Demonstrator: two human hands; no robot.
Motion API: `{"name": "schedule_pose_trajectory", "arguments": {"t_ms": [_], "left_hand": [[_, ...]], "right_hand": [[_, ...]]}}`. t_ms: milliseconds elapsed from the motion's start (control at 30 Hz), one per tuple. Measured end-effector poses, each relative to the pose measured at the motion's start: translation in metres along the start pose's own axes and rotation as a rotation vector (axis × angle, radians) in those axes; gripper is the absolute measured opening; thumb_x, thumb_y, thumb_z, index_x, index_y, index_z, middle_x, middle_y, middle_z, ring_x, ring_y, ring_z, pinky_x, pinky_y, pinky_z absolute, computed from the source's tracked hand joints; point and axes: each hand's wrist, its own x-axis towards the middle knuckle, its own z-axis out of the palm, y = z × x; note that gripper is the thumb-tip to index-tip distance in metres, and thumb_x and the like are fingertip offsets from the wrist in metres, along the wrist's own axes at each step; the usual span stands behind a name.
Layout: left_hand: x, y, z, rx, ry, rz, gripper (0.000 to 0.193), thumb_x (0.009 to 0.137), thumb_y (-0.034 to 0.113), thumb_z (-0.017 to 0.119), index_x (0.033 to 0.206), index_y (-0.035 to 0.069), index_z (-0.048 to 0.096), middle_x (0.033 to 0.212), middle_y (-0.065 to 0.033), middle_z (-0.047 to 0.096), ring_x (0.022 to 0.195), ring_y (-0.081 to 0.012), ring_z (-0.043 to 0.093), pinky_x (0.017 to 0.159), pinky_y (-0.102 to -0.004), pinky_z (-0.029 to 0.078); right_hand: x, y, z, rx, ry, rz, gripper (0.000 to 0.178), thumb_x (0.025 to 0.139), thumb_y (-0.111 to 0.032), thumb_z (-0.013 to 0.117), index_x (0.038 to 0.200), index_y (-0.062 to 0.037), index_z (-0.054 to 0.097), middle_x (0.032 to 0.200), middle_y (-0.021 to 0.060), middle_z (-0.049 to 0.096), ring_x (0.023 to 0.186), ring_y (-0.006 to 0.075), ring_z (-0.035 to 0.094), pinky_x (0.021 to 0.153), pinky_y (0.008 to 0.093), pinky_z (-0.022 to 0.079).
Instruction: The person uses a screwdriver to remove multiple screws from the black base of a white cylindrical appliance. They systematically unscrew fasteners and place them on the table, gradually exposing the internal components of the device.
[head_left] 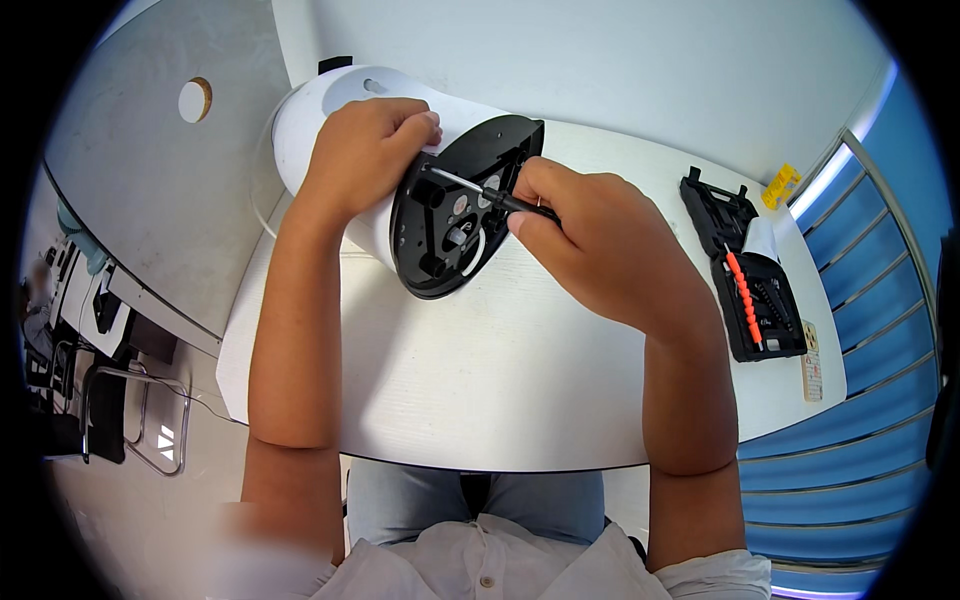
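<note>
A white appliance (297, 140) lies tipped on the table, its black underside (480, 150) turned toward me. The underside carries round feet, a white curved strip and small pale discs. My left hand (370, 150) grips the appliance's upper side near the rim of the base, fingers curled. In my right hand (600, 235) is a black-handled screwdriver (495, 196), held between thumb and fingers. Its metal shaft points left across the underside, with the tip at the upper left part of the base near the rim. Whether a screw sits under the tip is too small to tell.
On the white table (480, 400), an open black tool case (730, 225) holds an orange flexible shaft (743, 290). A remote control (811, 365) and yellow object (780, 187) lie near it. Metal railing (880, 270) borders the right; a grey panel (150, 180) and chair (110, 410) are left.
</note>
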Motion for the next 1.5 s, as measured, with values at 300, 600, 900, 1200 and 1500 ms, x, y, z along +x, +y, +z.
{"name": "schedule_pose_trajectory", "arguments": {"t_ms": [300,600,900,1200,1500], "left_hand": [[0.0,0.006,-0.003,0.041,-0.065,-0.046,0.036,0.089,0.026,0.045,0.081,-0.002,0.065,0.084,-0.0123,0.071,0.079,-0.0233,0.065,0.077,-0.0309,0.047],[-0.001,0.009,-0.004,0.051,-0.061,-0.064,0.037,0.088,0.028,0.045,0.08,-0.002,0.066,0.084,-0.0124,0.071,0.078,-0.0241,0.065,0.076,-0.031,0.047],[-0.002,0.005,0.001,0.013,0.008,-0.012,0.04,0.084,0.036,0.044,0.077,0.004,0.067,0.068,-0.0149,0.062,0.067,-0.0306,0.057,0.065,-0.0394,0.043],[-0.001,0.009,-0.003,0.05,-0.064,-0.059,0.037,0.087,0.027,0.044,0.079,-0.002,0.065,0.085,-0.0128,0.071,0.079,-0.0255,0.065,0.075,-0.0316,0.047],[-0.002,0.009,-0.003,0.067,-0.055,-0.036,0.037,0.088,0.028,0.044,0.079,-0.001,0.065,0.085,-0.013,0.071,0.078,-0.0253,0.065,0.075,-0.0316,0.047]], "right_hand": [[-0.007,-0.015,0.015,-0.177,0.222,-0.013,0.021,0.081,-0.013,0.068,0.095,-0.008,0.053,0.059,0.0077,0.054,0.057,0.0276,0.056,0.055,0.0373,0.041],[0.001,-0.013,0.025,-0.282,0.526,-0.174,0.015,0.079,-0.013,0.069,0.079,-0.007,0.055,0.073,0.0055,0.051,0.067,0.0201,0.059,0.052,0.0324,0.048],[0.002,-0.009,0.027,-0.006,0.369,-0.122,0.022,0.078,-0.012,0.071,0.081,-0.0054,0.05,0.074,0.007,0.05,0.066,0.0271,0.059,0.054,0.0355,0.049],[0.002,-0.005,0.026,0.036,0.411,-0.161,0.02,0.073,0.003,0.065,0.086,-0.003,0.051,0.08,0.0091,0.053,0.065,0.0247,0.054,0.06,0.0341,0.043],[0.003,-0.001,0.023,-0.114,0.371,-0.199,0.02,0.079,-0.006,0.07,0.084,-0.0041,0.051,0.081,0.0101,0.055,0.065,0.0298,0.06,0.057,0.0385,0.049]]}}
